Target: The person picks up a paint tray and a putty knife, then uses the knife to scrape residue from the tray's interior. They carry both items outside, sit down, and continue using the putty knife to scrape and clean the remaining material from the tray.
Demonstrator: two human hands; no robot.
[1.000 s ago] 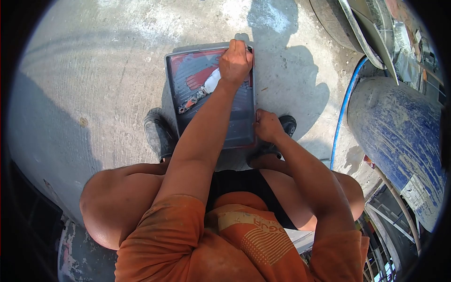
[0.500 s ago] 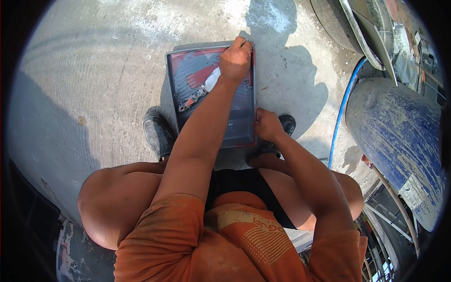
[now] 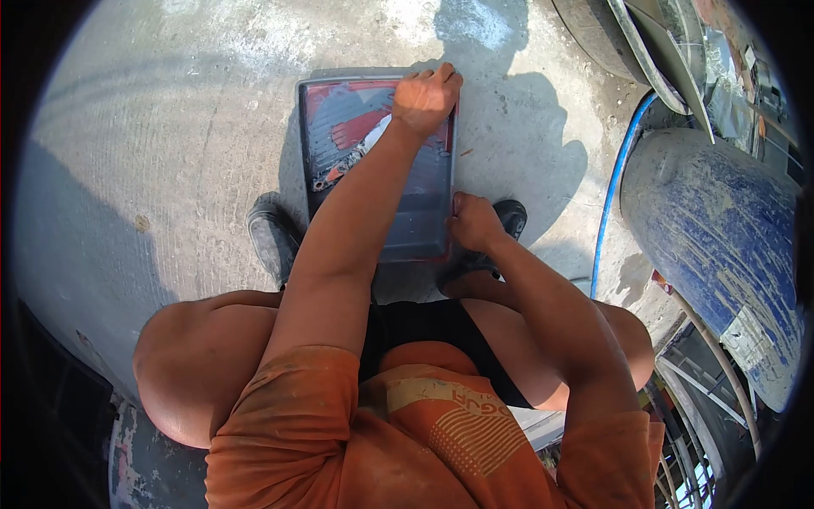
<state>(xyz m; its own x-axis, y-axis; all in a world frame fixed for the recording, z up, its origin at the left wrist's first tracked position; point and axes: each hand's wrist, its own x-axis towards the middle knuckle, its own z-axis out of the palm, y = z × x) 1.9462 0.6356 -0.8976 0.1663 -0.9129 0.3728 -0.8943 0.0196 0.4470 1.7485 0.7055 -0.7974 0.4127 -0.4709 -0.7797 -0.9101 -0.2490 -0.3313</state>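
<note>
A dark grey paint tray [image 3: 415, 225] smeared with red and grey paint is in front of me between my feet. My left hand [image 3: 426, 100] is closed at its far right corner, fingers curled over the rim and fingertips hidden. Lower down, my right hand [image 3: 476, 222] grips the right rim close to the near end. Inside the tray lies a paint-smeared tool [image 3: 339, 168] with a reddish handle end and a white part, set diagonally and partly covered by my left forearm.
Rough concrete floor [image 3: 203, 170] surrounds the tray. My dark shoes [image 3: 275, 242] flank it. To the right are a blue hose [image 3: 617, 174], a scuffed blue drum [image 3: 708, 237] and a leaning pale panel [image 3: 657, 64]. Metal bars [image 3: 704, 403] stand at the lower right.
My left hand has shifted slightly left along the far rim, its fingers now lying over the edge. The tray has turned a little and moved slightly away from me. My right hand stays on the rim.
</note>
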